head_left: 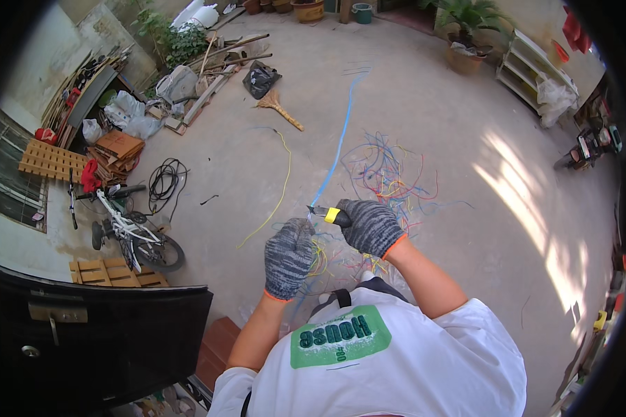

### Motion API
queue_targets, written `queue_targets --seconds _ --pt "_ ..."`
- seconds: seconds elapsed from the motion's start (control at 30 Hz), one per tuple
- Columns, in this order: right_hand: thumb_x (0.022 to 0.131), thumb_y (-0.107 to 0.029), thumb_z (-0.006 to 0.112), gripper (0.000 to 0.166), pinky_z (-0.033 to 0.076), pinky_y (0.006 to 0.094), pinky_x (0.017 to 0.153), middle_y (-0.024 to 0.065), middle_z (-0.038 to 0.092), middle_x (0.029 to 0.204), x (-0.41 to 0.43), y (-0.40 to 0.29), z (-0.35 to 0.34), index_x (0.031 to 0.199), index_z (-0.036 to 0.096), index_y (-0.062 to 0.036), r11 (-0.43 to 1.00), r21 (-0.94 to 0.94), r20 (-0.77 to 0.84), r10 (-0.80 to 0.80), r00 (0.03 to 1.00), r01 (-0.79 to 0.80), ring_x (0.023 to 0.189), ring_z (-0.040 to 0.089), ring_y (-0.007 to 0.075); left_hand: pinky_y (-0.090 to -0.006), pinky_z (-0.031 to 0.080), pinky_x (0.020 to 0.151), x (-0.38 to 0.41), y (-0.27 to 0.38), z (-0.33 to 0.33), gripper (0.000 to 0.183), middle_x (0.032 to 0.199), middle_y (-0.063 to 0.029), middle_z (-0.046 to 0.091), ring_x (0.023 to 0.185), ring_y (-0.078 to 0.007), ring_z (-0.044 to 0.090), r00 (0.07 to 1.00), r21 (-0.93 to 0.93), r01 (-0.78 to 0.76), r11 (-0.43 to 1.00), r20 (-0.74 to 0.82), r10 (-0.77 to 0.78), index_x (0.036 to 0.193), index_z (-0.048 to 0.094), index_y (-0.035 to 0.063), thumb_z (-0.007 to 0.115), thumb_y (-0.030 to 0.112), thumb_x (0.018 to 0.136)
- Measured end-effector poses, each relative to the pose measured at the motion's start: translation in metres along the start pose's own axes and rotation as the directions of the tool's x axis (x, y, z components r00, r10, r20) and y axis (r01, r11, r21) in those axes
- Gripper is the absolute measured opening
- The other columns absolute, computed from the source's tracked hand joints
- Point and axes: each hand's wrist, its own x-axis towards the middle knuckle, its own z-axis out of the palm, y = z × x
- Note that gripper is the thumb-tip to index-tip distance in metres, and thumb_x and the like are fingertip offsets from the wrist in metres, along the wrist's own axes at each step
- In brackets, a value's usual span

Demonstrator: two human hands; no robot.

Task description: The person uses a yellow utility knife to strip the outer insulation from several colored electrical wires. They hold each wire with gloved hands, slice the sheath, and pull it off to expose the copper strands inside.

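Observation:
Both hands wear grey knitted work gloves with orange cuffs. My right hand (370,225) grips a utility knife (329,214) with a black and yellow handle, its blade pointing left. The blade meets a long blue wire or strip (339,148) near its close end. My left hand (290,255) pinches that end just below the blade; the fingertips hide the exact hold. From there the blue length runs away across the concrete floor to several thin dark strands (357,70). A tangle of blue, red and yellow wires (383,174) lies right of it, with more wire (321,258) beneath my hands.
A yellow wire (288,169) curves along the floor to the left. Beyond it are a black cable coil (166,182) and a white bicycle (130,227). A straw hand broom (281,110) lies beside a black plastic bag (261,80). A black door (109,344) stands close at lower left.

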Motion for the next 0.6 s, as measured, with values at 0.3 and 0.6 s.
queue_targets --seconds 0.3,0.6 --pt "0.071 -0.019 0.053 0.021 0.045 0.0439 0.065 0.016 0.06 0.075 -0.003 0.002 -0.001 0.088 0.056 -0.006 1.0 -0.009 0.002 -0.026 1.0 0.026 0.072 0.058 0.0332 -0.0336 0.048 0.065 0.001 0.004 -0.002 0.016 0.08 -0.0175 0.062 0.072 -0.0292 0.061 0.998 0.058 -0.059 0.997 0.004 0.059 0.089 0.059 -0.0038 0.05 0.004 0.077" --pt "0.069 -0.016 0.055 0.022 0.045 0.0429 0.063 0.015 0.06 0.075 0.003 0.009 0.008 0.089 0.057 -0.0073 0.998 -0.055 -0.01 0.014 1.0 -0.015 0.072 0.059 0.0316 -0.0318 0.048 0.062 -0.004 0.004 -0.001 0.015 0.075 -0.0153 0.062 0.067 -0.0278 0.061 0.999 0.234 -0.034 0.972 0.049 0.023 0.086 0.057 -0.0018 0.045 0.001 0.079"
